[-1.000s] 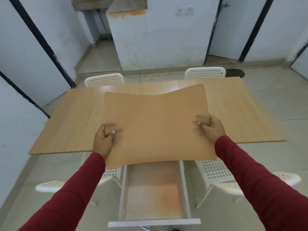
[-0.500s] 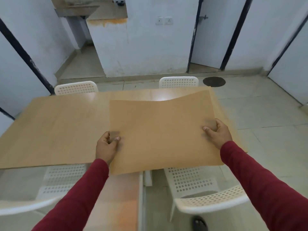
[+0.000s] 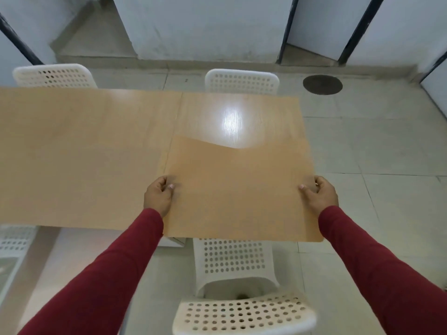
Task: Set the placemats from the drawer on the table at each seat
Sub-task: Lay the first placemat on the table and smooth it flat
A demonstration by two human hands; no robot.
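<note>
A tan placemat (image 3: 237, 189) hangs flat over the right near part of the wooden table (image 3: 84, 153), its near edge sticking out past the table's edge. My left hand (image 3: 158, 195) pinches its left side and my right hand (image 3: 319, 195) pinches its right side. The mat's far edge sags in the middle. A white perforated chair (image 3: 235, 269) stands right below the mat on my side. At the bottom left, only a blurred strip of the drawer (image 3: 21, 274) shows.
Two more white chairs stand across the table, one at the far left (image 3: 54, 76) and one at the far middle (image 3: 242, 81). A round dark floor drain (image 3: 322, 84) lies to the right. Tiled floor runs along the table's right end.
I have moved right with the placemat, from above the open drawer to the right-hand near seat. Both hands keep their grip. The drawer has slid out to the left of the view.
</note>
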